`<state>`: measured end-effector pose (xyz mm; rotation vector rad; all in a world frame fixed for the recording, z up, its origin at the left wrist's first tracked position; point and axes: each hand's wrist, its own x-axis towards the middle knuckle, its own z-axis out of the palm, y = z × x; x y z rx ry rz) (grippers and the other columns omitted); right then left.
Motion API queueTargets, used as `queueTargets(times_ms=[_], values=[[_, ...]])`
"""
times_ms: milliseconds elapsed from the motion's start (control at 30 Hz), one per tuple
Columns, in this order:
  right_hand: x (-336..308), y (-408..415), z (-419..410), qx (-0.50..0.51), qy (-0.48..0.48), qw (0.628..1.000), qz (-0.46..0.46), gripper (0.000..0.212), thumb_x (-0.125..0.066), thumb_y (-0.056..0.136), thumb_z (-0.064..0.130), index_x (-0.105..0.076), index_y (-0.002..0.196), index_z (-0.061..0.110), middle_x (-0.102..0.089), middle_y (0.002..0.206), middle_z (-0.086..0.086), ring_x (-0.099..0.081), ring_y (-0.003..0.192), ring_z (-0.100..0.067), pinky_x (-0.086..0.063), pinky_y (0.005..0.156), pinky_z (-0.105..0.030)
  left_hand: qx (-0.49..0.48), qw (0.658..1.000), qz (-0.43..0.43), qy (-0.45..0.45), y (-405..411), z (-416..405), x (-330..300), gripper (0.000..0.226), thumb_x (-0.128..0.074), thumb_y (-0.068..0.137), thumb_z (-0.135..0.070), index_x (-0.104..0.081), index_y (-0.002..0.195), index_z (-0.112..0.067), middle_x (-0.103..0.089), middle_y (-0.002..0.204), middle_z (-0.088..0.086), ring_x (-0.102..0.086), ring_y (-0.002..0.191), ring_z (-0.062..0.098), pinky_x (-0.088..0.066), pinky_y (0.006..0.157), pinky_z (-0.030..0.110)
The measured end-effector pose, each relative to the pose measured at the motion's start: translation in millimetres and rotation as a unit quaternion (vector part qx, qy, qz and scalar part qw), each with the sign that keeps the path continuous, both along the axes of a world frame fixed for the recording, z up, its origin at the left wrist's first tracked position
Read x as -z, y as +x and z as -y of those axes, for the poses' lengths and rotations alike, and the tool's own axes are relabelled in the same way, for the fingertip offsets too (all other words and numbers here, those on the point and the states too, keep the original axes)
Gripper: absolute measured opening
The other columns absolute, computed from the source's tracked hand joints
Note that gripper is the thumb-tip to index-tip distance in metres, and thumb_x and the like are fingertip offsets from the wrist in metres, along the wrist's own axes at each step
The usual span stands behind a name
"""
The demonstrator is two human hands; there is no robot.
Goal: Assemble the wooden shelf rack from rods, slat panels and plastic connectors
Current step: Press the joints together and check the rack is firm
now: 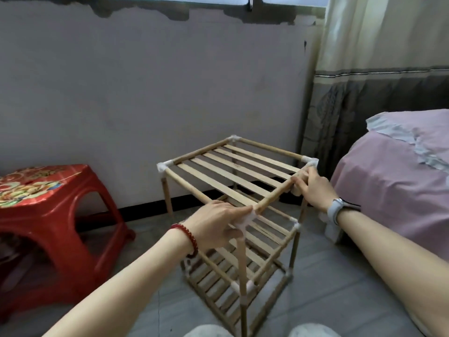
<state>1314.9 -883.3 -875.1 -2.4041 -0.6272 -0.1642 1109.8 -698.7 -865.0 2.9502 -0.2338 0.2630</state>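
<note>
Shelf rack (233,181), upright on floor: our left hand (213,224) grips its near top connector (245,221); right hand (313,188) grips its right corner.

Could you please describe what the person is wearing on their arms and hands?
Both forearms are bare, with no sleeves in view. The left wrist carries a red beaded bracelet just behind the left hand. The right wrist carries a watch with a pale grey band behind the right hand. No gloves or rings are visible.
</note>
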Motion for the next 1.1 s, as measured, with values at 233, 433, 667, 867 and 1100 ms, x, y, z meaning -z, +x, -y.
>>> queueTargets(times_ms=[233, 433, 667, 867, 1100], values=[[-13.5, -1.5, 57.3, -0.031, 0.082, 0.995, 0.045, 0.025, -0.048, 0.094, 0.041, -0.042, 0.086, 0.018, -0.053, 0.072, 0.010, -0.054, 0.074, -0.019, -0.039, 0.068, -0.032, 0.061, 0.995, 0.075, 0.029, 63.4, 81.4, 8.7, 0.051, -0.054, 0.081, -0.052, -0.056, 0.127, -0.028, -0.065, 0.106, 0.001, -0.060, 0.092, 0.021, -0.051, 0.075, 0.036], [-49.7, -22.0, 104.6, -0.057, 0.059, 0.993, 0.089, 0.023, -0.049, 0.095, 0.034, -0.043, 0.096, 0.012, -0.054, 0.073, 0.005, -0.052, 0.066, -0.010, -0.040, 0.059, -0.023, -0.020, 0.990, 0.090, 0.103, 117.0, 136.6, 15.4, 0.076, -0.019, 0.080, -0.069, -0.038, 0.139, -0.026, -0.049, 0.136, 0.008, -0.045, 0.126, 0.027, -0.033, 0.103, 0.050], [-103.5, -40.7, 122.0, 0.022, 0.017, 0.986, 0.163, 0.022, -0.042, 0.097, 0.030, -0.041, 0.095, 0.008, -0.063, 0.077, 0.002, -0.058, 0.077, -0.025, -0.042, 0.070, -0.035, -0.001, 0.994, -0.025, 0.105, 140.1, 131.9, 11.1, 0.072, -0.032, 0.089, -0.063, -0.028, 0.141, -0.013, -0.034, 0.146, 0.007, -0.031, 0.135, 0.026, -0.028, 0.108, 0.040], [-37.2, -65.1, 114.4, 0.070, -0.130, 0.952, 0.269, 0.016, -0.033, 0.100, 0.020, -0.034, 0.084, 0.014, -0.056, 0.069, -0.004, -0.055, 0.060, -0.025, -0.041, 0.056, -0.031, 0.011, 0.992, -0.054, 0.115, 134.9, 129.3, 7.3, 0.073, -0.036, 0.091, -0.058, -0.022, 0.144, -0.010, -0.024, 0.152, 0.009, -0.022, 0.140, 0.027, -0.023, 0.113, 0.042], [-89.5, -48.2, 123.1, 0.076, 0.172, 0.963, 0.194, 0.016, -0.045, 0.097, 0.020, -0.045, 0.096, 0.005, -0.059, 0.075, 0.001, -0.054, 0.067, -0.006, -0.040, 0.065, -0.027, 0.005, 0.993, -0.046, 0.111, 135.8, 130.5, 9.9, 0.069, -0.038, 0.091, -0.056, -0.027, 0.140, -0.008, -0.024, 0.152, 0.009, -0.020, 0.141, 0.028, -0.022, 0.114, 0.042]])
